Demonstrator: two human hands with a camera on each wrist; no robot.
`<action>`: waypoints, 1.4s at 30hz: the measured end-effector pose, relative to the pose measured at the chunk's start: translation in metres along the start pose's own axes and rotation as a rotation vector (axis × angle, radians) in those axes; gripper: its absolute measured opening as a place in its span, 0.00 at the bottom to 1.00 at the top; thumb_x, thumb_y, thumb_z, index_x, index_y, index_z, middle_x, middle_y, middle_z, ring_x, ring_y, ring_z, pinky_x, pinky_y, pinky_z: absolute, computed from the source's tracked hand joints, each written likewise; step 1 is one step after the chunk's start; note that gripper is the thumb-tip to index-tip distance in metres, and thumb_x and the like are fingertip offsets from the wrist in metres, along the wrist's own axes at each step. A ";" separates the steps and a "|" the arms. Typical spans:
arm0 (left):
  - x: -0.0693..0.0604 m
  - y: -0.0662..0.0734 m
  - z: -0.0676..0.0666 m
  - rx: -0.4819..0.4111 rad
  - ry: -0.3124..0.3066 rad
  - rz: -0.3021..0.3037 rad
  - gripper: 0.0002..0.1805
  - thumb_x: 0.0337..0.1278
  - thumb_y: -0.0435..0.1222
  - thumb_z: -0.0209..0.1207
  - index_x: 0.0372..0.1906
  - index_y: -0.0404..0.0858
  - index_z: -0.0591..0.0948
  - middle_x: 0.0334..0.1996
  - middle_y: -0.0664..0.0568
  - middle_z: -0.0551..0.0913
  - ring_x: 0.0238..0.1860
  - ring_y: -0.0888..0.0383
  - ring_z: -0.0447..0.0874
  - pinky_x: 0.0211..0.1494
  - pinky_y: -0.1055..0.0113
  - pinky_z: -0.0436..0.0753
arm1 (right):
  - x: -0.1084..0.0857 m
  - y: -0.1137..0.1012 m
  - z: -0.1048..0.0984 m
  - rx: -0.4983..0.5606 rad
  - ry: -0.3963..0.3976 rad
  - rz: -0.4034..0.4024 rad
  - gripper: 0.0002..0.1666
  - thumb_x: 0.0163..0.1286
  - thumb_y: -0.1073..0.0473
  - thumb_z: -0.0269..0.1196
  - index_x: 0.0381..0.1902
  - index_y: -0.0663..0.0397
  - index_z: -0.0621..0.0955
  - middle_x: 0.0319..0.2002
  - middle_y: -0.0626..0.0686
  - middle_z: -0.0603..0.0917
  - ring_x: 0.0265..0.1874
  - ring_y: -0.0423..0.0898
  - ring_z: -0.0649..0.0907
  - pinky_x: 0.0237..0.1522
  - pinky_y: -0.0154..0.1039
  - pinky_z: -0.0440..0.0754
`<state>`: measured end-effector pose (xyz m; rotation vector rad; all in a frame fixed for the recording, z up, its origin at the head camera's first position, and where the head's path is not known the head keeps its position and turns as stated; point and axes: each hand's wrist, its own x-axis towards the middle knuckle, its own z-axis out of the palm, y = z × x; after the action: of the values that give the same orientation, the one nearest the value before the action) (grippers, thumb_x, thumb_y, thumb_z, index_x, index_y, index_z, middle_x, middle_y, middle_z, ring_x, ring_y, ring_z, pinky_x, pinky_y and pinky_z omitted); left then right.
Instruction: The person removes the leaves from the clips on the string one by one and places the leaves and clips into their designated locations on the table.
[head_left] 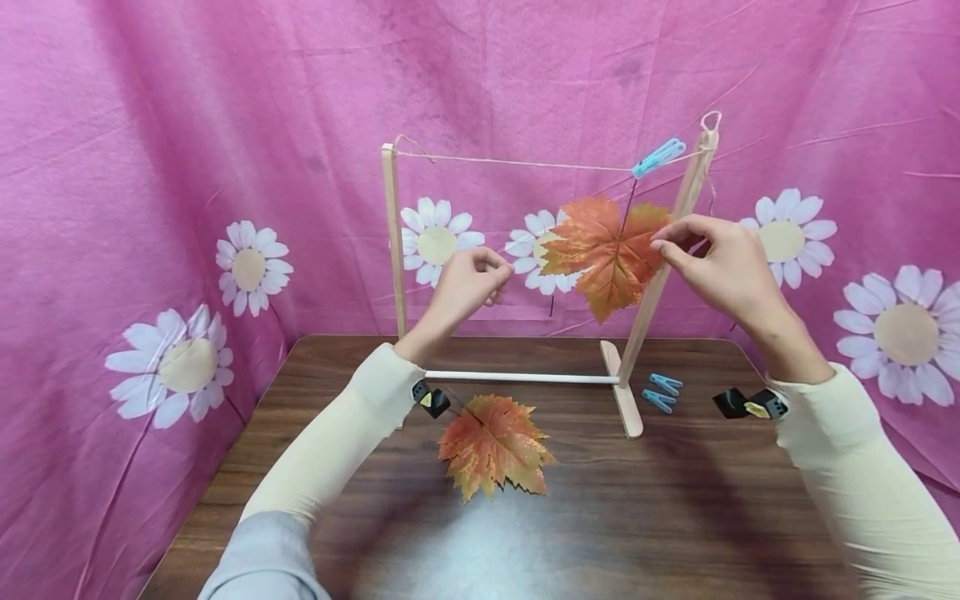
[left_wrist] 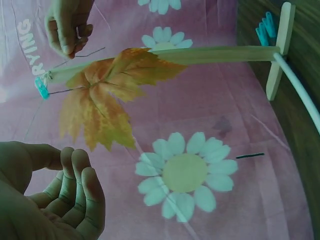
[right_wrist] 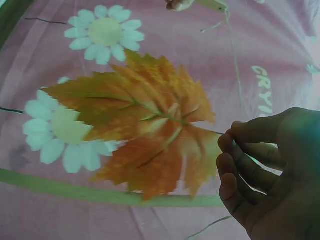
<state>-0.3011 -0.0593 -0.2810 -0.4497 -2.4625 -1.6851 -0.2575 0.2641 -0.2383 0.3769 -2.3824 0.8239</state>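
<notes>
An orange maple leaf (head_left: 611, 254) hangs by its stem from a blue clothespin (head_left: 658, 158) clipped on the string (head_left: 517, 162) of a small wooden rack (head_left: 393, 233). My right hand (head_left: 723, 267), thumb and index fingertips together, overlaps the leaf's right edge in the head view. A gap shows between that hand (left_wrist: 67, 27) and the leaf (left_wrist: 100, 95) in the left wrist view; nothing is seen gripped. Left of the leaf, my left hand (head_left: 465, 287) is raised with loosely bent fingers, holding nothing. Another orange leaf (head_left: 495, 446) lies on the table below the left wrist.
Two blue clothespins (head_left: 662, 393) lie on the brown table (head_left: 600, 533), right of the rack's wooden foot (head_left: 622, 392). A white rod (head_left: 525, 377) joins the rack's base. Behind stands a pink cloth (head_left: 315, 125) printed with white daisies.
</notes>
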 end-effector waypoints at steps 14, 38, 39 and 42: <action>0.019 0.039 0.007 -0.043 0.034 0.079 0.06 0.70 0.34 0.63 0.42 0.35 0.87 0.31 0.42 0.91 0.34 0.40 0.93 0.41 0.55 0.95 | 0.040 -0.029 -0.032 -0.020 0.023 -0.041 0.13 0.72 0.53 0.72 0.45 0.56 0.91 0.23 0.17 0.76 0.22 0.25 0.76 0.25 0.18 0.70; 0.057 0.096 0.062 -0.080 -0.006 0.158 0.07 0.74 0.34 0.63 0.45 0.34 0.88 0.39 0.44 0.93 0.37 0.55 0.94 0.40 0.70 0.93 | 0.106 -0.050 -0.070 -0.120 -0.182 -0.019 0.16 0.73 0.52 0.70 0.51 0.57 0.89 0.21 0.16 0.78 0.25 0.24 0.76 0.30 0.23 0.69; 0.058 0.097 0.064 -0.073 0.003 0.155 0.08 0.74 0.34 0.63 0.46 0.34 0.88 0.40 0.45 0.94 0.38 0.56 0.95 0.40 0.72 0.92 | 0.109 -0.049 -0.071 -0.129 -0.194 -0.014 0.19 0.73 0.51 0.70 0.53 0.59 0.88 0.21 0.16 0.78 0.26 0.25 0.76 0.31 0.24 0.69; 0.061 0.102 0.070 -0.050 0.039 0.140 0.08 0.74 0.35 0.63 0.48 0.36 0.88 0.42 0.48 0.94 0.39 0.59 0.94 0.40 0.77 0.89 | 0.116 -0.044 -0.075 -0.146 -0.231 0.008 0.21 0.72 0.48 0.71 0.54 0.57 0.88 0.23 0.17 0.78 0.30 0.27 0.75 0.34 0.27 0.69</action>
<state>-0.3227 0.0503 -0.2002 -0.5749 -2.3086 -1.6857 -0.2974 0.2695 -0.0996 0.4231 -2.6409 0.6332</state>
